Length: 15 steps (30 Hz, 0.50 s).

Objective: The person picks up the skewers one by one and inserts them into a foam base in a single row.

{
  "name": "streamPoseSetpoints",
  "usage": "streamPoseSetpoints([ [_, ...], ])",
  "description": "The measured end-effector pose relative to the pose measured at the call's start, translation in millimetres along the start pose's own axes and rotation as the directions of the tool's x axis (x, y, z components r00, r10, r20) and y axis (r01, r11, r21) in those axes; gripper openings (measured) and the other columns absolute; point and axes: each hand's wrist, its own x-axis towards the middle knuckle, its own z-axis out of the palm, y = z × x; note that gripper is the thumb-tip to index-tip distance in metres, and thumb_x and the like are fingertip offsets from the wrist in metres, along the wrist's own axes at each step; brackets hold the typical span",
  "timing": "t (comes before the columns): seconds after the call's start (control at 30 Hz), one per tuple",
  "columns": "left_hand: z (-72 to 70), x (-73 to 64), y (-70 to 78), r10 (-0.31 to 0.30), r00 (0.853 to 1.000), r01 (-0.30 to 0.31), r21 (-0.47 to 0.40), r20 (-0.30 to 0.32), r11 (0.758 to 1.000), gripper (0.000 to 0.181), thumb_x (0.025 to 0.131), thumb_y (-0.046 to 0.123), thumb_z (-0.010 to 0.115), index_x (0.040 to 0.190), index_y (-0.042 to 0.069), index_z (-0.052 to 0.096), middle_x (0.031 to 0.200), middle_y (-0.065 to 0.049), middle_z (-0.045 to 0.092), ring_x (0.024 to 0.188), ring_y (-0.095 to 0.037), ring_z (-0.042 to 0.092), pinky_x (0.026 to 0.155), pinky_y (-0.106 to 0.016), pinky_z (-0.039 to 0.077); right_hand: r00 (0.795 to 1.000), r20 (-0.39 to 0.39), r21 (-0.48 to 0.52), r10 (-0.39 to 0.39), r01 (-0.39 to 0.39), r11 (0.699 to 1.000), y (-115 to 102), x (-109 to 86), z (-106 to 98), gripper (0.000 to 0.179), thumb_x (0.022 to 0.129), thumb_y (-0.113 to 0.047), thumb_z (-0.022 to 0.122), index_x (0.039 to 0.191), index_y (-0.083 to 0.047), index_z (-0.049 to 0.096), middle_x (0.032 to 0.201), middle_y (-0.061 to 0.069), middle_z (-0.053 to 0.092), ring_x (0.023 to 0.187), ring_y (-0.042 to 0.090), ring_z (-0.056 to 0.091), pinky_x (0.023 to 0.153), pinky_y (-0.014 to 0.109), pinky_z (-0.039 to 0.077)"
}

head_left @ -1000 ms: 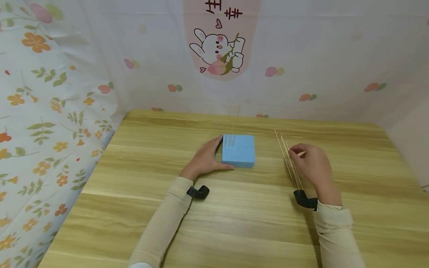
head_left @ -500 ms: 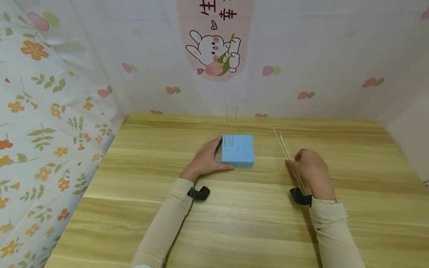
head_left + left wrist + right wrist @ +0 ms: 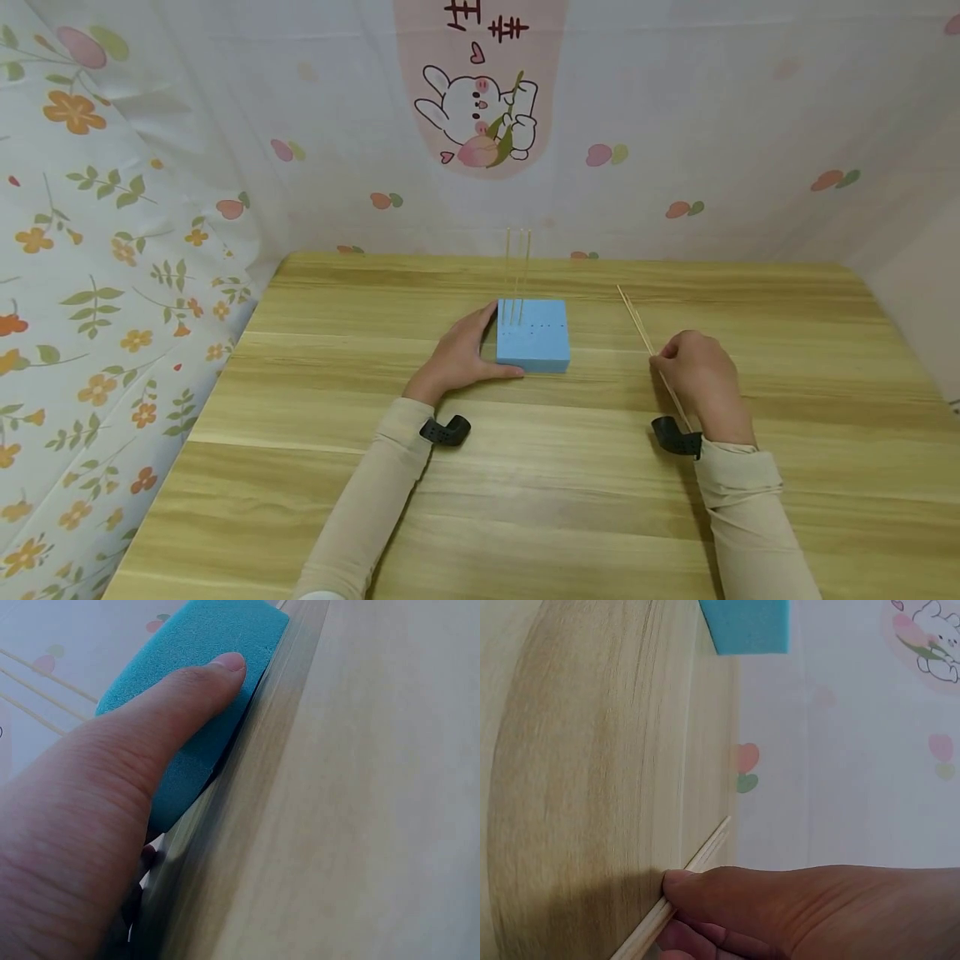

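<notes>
A light blue foam block (image 3: 543,343) lies on the wooden table, with a few small holes dotted across its top. Three thin wooden skewers (image 3: 507,271) stand upright in its back left part. My left hand (image 3: 459,357) grips the block from the left; in the left wrist view its thumb (image 3: 199,690) lies along the foam's side face, while the other fingers are mostly hidden. To the right of the block, my right hand (image 3: 697,375) pinches a narrow bundle of loose skewers (image 3: 636,321) between thumb and fingers. The right wrist view shows the bundle (image 3: 641,937) slanting past the thumb tip.
The wood-grain table (image 3: 525,500) reaches back to a white printed cloth (image 3: 645,92) hanging behind it. A floral cloth (image 3: 112,292) hangs at the left. Black wrist mounts (image 3: 446,430) sit at both cuffs.
The loose skewers, spread apart earlier, now lie together in one narrow bundle in my right hand's pinch. My left hand and the block stay in place.
</notes>
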Motion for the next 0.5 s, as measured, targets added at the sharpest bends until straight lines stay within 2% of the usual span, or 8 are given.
streamPoseSetpoints([
  [0.5,0.9,0.0,0.8,-0.005,1.0,0.005,0.002,-0.008,1.0,0.125,0.077,0.058,0.087,0.167,0.01,0.015,0.169,-0.012,0.026,0.155,-0.032,0.026,0.124,-0.052,0.024,1.0,-0.016,0.012,-0.017,0.017,1.0,0.8,-2.0,-0.8,0.018,0.093,-0.014,0.071,0.089,0.003,0.074,0.087,0.018,0.071,0.068,0.026,0.06,0.056,0.038,0.049],
])
